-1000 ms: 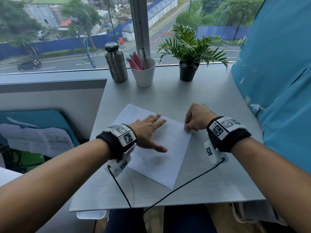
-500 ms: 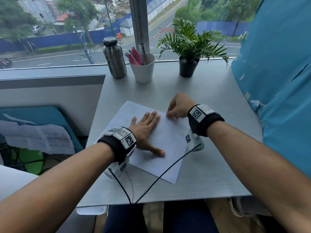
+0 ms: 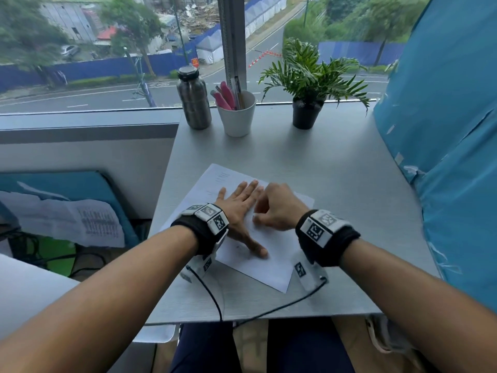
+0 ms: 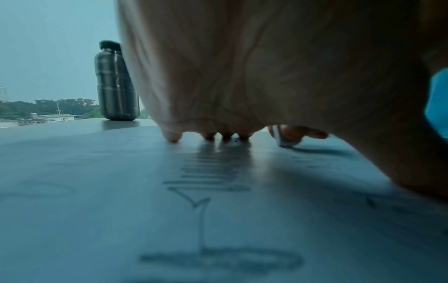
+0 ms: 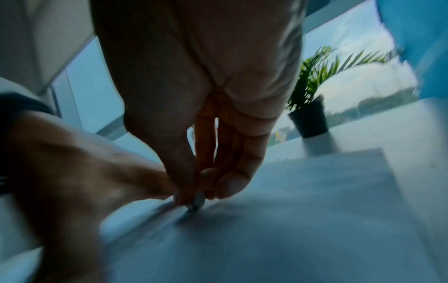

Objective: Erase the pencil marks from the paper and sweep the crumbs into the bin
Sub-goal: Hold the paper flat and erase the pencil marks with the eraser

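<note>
**Eraser at work beside the flat left hand**

While the left hand (image 3: 238, 208) lies flat with fingers straight and spread, pressing the sheet of paper (image 3: 271, 267) to the bench (image 3: 336, 162), the right hand (image 3: 278, 208) is curled narrow, its thumb and fingers pinching a small pale eraser (image 5: 198, 200) whose tip touches the paper. The eraser sits just beside the left hand's fingers, in the fork between them and the thumb. Pencil marks (image 4: 206, 176) run on the paper under the left palm. Half a second ago the right hand worked near the sheet's far edge, apart from the left; now it has drawn closer to the person and lies against the left hand.
</note>
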